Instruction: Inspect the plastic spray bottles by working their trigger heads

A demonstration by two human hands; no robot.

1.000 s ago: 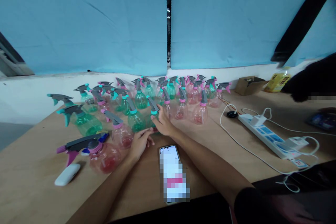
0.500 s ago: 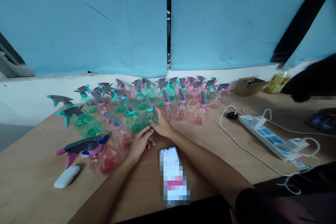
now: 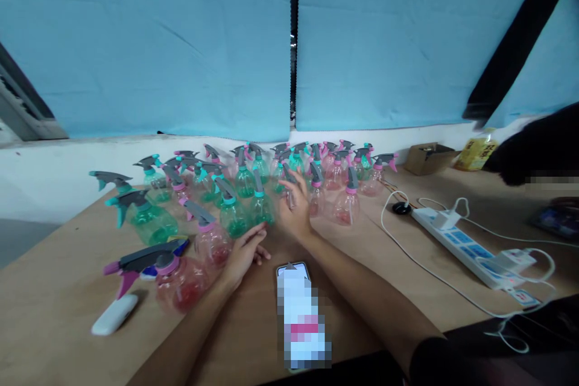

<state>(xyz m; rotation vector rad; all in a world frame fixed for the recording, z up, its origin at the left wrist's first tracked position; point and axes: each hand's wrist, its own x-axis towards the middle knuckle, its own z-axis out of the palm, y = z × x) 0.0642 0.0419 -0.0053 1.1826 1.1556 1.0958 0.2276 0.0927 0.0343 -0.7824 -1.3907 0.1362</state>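
Right hand (image 3: pixel 296 208): spread, reaching a pink bottle (image 3: pixel 289 190), seemingly touching. Left hand (image 3: pixel 242 250): loose, empty. Bottles mostly grouped.

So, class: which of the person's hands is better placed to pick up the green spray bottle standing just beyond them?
Probably the right hand: it is raised and open beside the green spray bottle. The left hand lies lower on the table, nearer a pink bottle.
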